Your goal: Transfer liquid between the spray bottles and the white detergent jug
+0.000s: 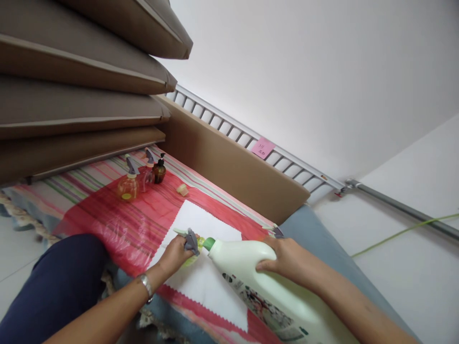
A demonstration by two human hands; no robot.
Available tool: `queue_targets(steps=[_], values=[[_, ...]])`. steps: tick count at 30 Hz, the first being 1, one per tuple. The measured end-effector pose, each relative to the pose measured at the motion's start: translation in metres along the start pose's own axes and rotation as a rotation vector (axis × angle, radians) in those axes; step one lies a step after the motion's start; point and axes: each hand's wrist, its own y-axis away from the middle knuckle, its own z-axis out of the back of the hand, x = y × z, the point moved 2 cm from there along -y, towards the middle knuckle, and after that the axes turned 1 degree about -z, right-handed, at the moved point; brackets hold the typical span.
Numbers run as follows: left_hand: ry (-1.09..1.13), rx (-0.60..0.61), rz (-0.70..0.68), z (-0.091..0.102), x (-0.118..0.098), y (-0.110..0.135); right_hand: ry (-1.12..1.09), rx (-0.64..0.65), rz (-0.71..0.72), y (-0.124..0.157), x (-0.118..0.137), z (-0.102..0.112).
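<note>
My right hand (283, 258) is wrapped round the handle of a large pale green detergent jug (236, 263). The jug is tilted, and its green neck (208, 244) meets or nearly meets the top of a small yellow-green bottle (201, 242). In the fingers of my left hand (175, 253) is a grey and pale green spray trigger head (191, 241), right beside that bottle. The hand hides much of the bottle, so I cannot tell whether it also grips the bottle. Beneath them lies a white sheet (208, 286) with zigzag edges.
On the red plastic sheet (111, 224) stand a yellowish spray bottle (127, 187), a clear pinkish spray bottle (146, 177) and a brown pump bottle (159, 171). A small beige block (182, 189) lies nearby. Stacked brown cushions (82, 100) rise at left; a brown board (229, 157) lines the back.
</note>
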Motion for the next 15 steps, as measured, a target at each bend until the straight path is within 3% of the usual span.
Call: queue_targets(steps=[15], values=[[-0.001,-0.008,-0.006,0.0009,-0.001,0.0002,0.012,0.032,-0.008,-0.0002,0.0011,0.003]])
